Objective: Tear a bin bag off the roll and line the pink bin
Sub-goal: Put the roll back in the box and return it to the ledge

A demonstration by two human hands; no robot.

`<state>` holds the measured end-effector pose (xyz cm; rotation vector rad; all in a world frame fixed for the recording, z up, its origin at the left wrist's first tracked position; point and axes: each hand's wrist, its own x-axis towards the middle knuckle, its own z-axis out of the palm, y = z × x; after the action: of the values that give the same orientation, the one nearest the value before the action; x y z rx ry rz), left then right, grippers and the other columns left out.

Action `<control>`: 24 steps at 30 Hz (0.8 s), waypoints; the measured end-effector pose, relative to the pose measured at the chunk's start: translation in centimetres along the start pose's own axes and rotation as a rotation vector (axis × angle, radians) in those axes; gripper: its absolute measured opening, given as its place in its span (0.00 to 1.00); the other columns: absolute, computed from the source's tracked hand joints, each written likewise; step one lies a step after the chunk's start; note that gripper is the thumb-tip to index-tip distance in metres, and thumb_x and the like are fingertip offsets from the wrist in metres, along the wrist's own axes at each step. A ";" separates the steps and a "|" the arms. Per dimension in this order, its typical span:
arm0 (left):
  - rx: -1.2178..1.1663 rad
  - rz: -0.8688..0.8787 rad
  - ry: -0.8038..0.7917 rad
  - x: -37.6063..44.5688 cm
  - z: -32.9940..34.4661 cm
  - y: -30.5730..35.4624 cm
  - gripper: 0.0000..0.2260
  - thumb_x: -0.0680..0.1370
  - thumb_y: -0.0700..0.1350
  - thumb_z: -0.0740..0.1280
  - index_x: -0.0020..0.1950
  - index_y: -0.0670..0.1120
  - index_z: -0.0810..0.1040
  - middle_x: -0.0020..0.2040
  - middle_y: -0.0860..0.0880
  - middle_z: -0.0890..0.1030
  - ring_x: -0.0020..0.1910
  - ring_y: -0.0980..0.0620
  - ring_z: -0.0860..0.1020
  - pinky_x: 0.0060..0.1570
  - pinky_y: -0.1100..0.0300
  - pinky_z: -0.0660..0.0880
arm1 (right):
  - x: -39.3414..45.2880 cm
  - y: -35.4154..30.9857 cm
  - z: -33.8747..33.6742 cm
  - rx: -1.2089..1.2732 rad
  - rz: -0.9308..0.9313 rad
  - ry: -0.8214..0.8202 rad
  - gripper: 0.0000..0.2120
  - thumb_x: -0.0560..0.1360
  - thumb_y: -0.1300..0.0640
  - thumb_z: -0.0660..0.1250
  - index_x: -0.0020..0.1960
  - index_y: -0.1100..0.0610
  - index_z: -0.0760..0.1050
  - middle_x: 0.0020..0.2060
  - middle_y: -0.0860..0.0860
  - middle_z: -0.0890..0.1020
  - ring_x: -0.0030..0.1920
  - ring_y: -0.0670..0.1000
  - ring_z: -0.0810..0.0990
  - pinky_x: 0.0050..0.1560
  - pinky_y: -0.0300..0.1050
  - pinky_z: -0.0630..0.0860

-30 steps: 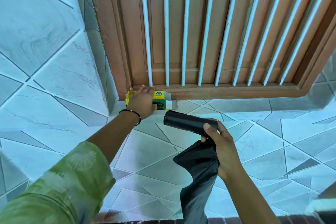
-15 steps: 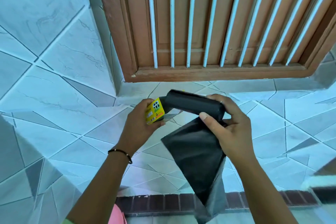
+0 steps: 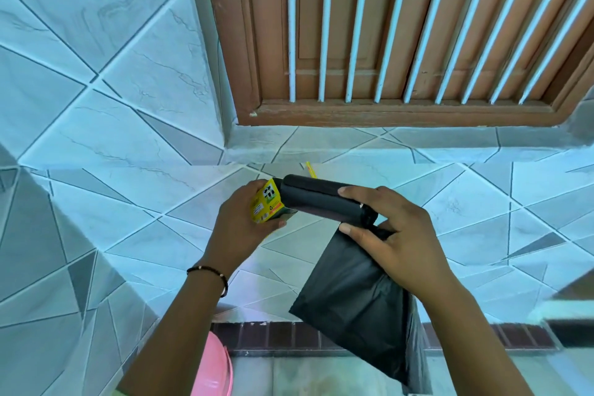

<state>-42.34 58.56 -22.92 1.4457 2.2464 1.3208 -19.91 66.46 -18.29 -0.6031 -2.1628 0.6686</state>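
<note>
My left hand [image 3: 244, 222] grips a small yellow and green box [image 3: 266, 206] by its side, its open end facing right. The left end of a black bin bag roll [image 3: 321, 199] sits at the mouth of that box. Around the roll's right end closes my right hand [image 3: 389, 235], thumb on top, fingers below. A loose black bin bag [image 3: 356, 309] hangs down from under this hand, folded flat. A curved piece of the pink bin [image 3: 215, 370] shows at the bottom edge, below my left forearm.
A tiled wall [image 3: 96, 106] fills the left and centre. Above it stands a brown wooden frame [image 3: 401, 114] with white vertical bars. A dark brick-pattern strip [image 3: 273, 336] runs along the foot of the wall.
My left hand took the box from the ledge under the wooden frame and brought it to the roll. The roll's end now sits at the box mouth. The view tilted down.
</note>
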 end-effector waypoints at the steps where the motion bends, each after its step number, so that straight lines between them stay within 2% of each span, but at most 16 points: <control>1: 0.002 0.000 0.004 -0.1 0.0 -0.2 0.26 0.65 0.46 0.77 0.61 0.49 0.73 0.54 0.51 0.78 0.51 0.53 0.76 0.49 0.72 0.69 | 0.0 -0.1 -0.1 0.014 0.034 -0.017 0.19 0.68 0.52 0.72 0.58 0.42 0.76 0.47 0.46 0.81 0.44 0.43 0.77 0.43 0.36 0.76; 2: 0.006 -0.002 0.014 0.0 0.0 -0.4 0.27 0.65 0.45 0.77 0.62 0.49 0.72 0.54 0.50 0.78 0.51 0.53 0.76 0.49 0.76 0.68 | 0.1 -0.2 -0.1 0.037 0.072 -0.032 0.19 0.68 0.52 0.72 0.58 0.41 0.76 0.48 0.45 0.81 0.45 0.43 0.78 0.43 0.37 0.76; 4: 0.028 -0.002 0.037 -0.1 -0.1 -0.7 0.28 0.66 0.44 0.77 0.63 0.48 0.72 0.56 0.49 0.77 0.51 0.54 0.75 0.47 0.80 0.66 | 0.0 -0.4 -0.1 0.096 0.139 -0.048 0.21 0.68 0.53 0.74 0.57 0.38 0.75 0.51 0.39 0.81 0.40 0.40 0.78 0.39 0.35 0.75; 6: 0.073 0.028 0.058 -0.1 -0.3 -0.8 0.28 0.66 0.43 0.76 0.64 0.48 0.72 0.57 0.48 0.76 0.54 0.51 0.75 0.52 0.72 0.69 | -0.2 -0.6 0.0 0.143 0.177 -0.043 0.20 0.68 0.55 0.75 0.54 0.37 0.75 0.49 0.34 0.79 0.33 0.38 0.76 0.34 0.32 0.71; 8: 0.107 0.061 0.081 -0.1 -0.6 -0.9 0.28 0.67 0.42 0.76 0.64 0.49 0.71 0.59 0.48 0.76 0.56 0.48 0.75 0.55 0.60 0.72 | -0.3 -0.8 0.2 0.204 0.219 -0.017 0.18 0.69 0.55 0.74 0.52 0.37 0.76 0.46 0.36 0.80 0.28 0.41 0.75 0.32 0.32 0.71; 9: 0.120 0.069 0.084 -0.1 -0.7 -1.0 0.28 0.67 0.43 0.76 0.65 0.49 0.71 0.59 0.48 0.76 0.57 0.48 0.74 0.55 0.58 0.73 | -0.4 -0.8 0.2 0.235 0.245 -0.002 0.17 0.69 0.55 0.74 0.51 0.37 0.76 0.45 0.38 0.80 0.27 0.42 0.74 0.32 0.33 0.72; 13: 0.168 0.085 0.054 -0.3 -0.5 -1.3 0.28 0.68 0.44 0.75 0.65 0.49 0.70 0.59 0.48 0.75 0.57 0.47 0.74 0.55 0.55 0.74 | -0.4 -0.5 0.1 0.286 0.315 0.004 0.15 0.69 0.55 0.74 0.51 0.40 0.78 0.44 0.41 0.82 0.36 0.43 0.78 0.37 0.38 0.77; 16: 0.161 0.066 0.044 -0.6 -0.3 -1.3 0.28 0.69 0.45 0.75 0.66 0.49 0.69 0.60 0.48 0.75 0.57 0.47 0.74 0.55 0.53 0.75 | -0.3 -0.2 0.3 0.301 0.348 0.032 0.14 0.69 0.55 0.74 0.52 0.43 0.78 0.45 0.42 0.83 0.47 0.47 0.80 0.46 0.48 0.80; 19: 0.146 0.067 0.023 -1.0 -0.1 -1.0 0.29 0.68 0.46 0.75 0.66 0.49 0.69 0.59 0.48 0.75 0.57 0.47 0.75 0.55 0.53 0.75 | -0.3 -0.2 0.4 0.317 0.360 0.096 0.14 0.69 0.56 0.74 0.52 0.43 0.79 0.45 0.43 0.83 0.50 0.46 0.80 0.52 0.53 0.79; 22: 0.106 0.087 -0.015 -1.6 0.3 -0.5 0.28 0.68 0.46 0.75 0.65 0.50 0.70 0.58 0.50 0.75 0.56 0.48 0.75 0.55 0.53 0.76 | -0.3 -0.1 0.4 0.293 0.356 0.114 0.14 0.69 0.55 0.73 0.52 0.42 0.78 0.45 0.39 0.83 0.49 0.43 0.80 0.54 0.50 0.78; 24: 0.083 0.082 -0.009 -1.8 0.5 -0.2 0.28 0.68 0.47 0.75 0.65 0.50 0.69 0.58 0.50 0.75 0.55 0.50 0.75 0.54 0.54 0.76 | -0.4 -0.1 0.4 0.282 0.349 0.087 0.15 0.69 0.55 0.74 0.52 0.41 0.78 0.46 0.37 0.82 0.47 0.45 0.80 0.50 0.44 0.79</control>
<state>-41.28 57.40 -23.96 1.5844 2.2847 1.2552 -20.03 66.06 -18.71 -0.8469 -1.8539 1.0908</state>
